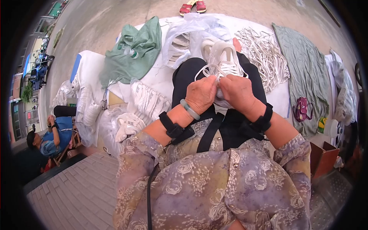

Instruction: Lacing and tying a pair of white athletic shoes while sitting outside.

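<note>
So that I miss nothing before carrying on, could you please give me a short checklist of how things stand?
1. Shoe between the knees, toe pointing away: ok.
2. Left hand and right hand both at the laces: ok, fingers curled close together.
3. Laces lying flat: not ok, some curve loosely off the left side.
4. Lace pile apart from the hands: ok, it lies to the right.
5. Heel opening: cannot tell, hands cover it.

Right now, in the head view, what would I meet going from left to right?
Seated person, green cloth, left hand, right hand, purple bag, plastic jug.
</note>
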The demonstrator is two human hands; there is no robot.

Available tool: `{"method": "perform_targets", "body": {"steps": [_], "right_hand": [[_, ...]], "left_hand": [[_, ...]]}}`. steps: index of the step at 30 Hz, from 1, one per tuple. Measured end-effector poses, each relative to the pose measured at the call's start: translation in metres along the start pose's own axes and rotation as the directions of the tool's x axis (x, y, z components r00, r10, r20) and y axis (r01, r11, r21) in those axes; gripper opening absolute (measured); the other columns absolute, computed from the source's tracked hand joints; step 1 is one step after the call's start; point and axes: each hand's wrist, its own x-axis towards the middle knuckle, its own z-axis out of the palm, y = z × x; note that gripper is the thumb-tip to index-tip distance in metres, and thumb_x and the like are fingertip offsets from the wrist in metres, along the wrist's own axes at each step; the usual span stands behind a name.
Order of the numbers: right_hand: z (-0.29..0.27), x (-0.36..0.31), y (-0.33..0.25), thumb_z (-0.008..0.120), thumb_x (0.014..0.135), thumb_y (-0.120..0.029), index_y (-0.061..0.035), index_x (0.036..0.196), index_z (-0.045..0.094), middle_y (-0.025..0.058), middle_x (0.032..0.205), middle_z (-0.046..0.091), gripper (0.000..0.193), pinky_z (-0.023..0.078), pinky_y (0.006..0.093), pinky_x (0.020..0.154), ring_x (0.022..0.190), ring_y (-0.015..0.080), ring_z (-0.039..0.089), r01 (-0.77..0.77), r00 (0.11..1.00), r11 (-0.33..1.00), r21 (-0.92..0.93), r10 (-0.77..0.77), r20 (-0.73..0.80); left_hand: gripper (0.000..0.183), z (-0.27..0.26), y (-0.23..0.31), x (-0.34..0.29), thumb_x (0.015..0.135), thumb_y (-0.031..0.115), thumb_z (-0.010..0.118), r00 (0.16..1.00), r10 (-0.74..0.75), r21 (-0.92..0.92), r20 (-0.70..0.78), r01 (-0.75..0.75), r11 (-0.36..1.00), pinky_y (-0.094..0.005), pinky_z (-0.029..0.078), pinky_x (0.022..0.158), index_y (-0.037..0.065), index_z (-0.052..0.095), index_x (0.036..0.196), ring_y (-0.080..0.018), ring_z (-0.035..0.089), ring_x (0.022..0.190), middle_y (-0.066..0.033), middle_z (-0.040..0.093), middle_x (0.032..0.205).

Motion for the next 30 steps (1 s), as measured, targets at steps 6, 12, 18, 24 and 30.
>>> {"method": "perform_targets", "body": {"steps": [6,12,18,24,30], "right_hand": [[-0.057,-0.065,0.031,0.063,0.073,-0.003,-0.0042,0.069,0.051,0.0100,0.058,0.048,0.013,0.039,0.0351,0.047,0.051,0.0263,0.051,-0.022,1.000,0.975,0.221,0.023,-0.002],[-0.090,-0.180,0.074,0.063,0.076,-0.002,-0.0009,0.071,0.054,0.0109,0.058,0.049,0.011,0.037,0.0325,0.047,0.050,0.0256,0.048,-0.411,0.909,0.884,0.223,0.417,0.025],[-0.084,-0.164,0.067,0.064,0.074,-0.004,-0.0021,0.074,0.054,0.0106,0.064,0.053,0.010,0.040,0.0348,0.053,0.056,0.0263,0.053,-0.414,0.908,0.883,0.219,0.384,0.167],[-0.073,-0.113,0.062,0.064,0.065,-0.006,-0.0040,0.100,0.055,0.0124,0.097,0.056,0.036,0.040,0.0382,0.080,0.091,0.0308,0.053,-0.178,0.984,0.977,0.116,0.176,0.028],[-0.051,-0.074,0.049,0.065,0.065,-0.007,-0.0056,0.099,0.055,0.0089,0.092,0.056,0.035,0.039,0.0369,0.076,0.087,0.0271,0.054,-0.022,0.999,0.970,0.244,0.016,0.028]], "left_hand": [[0.015,-0.004,0.005,-0.002,0.083,0.013,0.055,0.997,0.058,0.055,0.044,-0.061,0.997,-0.0382,0.047,0.062,0.003,0.058,0.094,-0.0326,0.058,0.072,-0.0160,0.059,0.079],[0.016,-0.009,0.005,0.001,0.082,0.014,0.058,0.997,0.071,-0.021,-0.028,-0.072,0.997,-0.0350,0.046,0.059,0.001,0.058,0.092,-0.0298,0.058,0.066,-0.0140,0.059,0.074],[0.033,-0.009,-0.024,0.016,0.081,0.025,0.056,0.956,-0.292,0.009,0.033,0.291,0.957,-0.0406,0.044,0.074,0.000,0.053,0.102,-0.0337,0.056,0.084,-0.0135,0.060,0.094],[0.029,0.004,-0.033,0.039,0.081,0.029,0.050,0.934,-0.288,0.203,0.211,0.246,0.948,-0.0423,0.038,0.084,0.009,0.058,0.101,-0.0325,0.050,0.099,-0.0077,0.059,0.104],[0.019,0.005,-0.033,0.045,0.078,0.026,0.055,0.886,-0.375,0.279,0.273,0.300,0.912,-0.0414,0.037,0.081,0.013,0.062,0.091,-0.0294,0.051,0.098,-0.0045,0.061,0.099]]}}
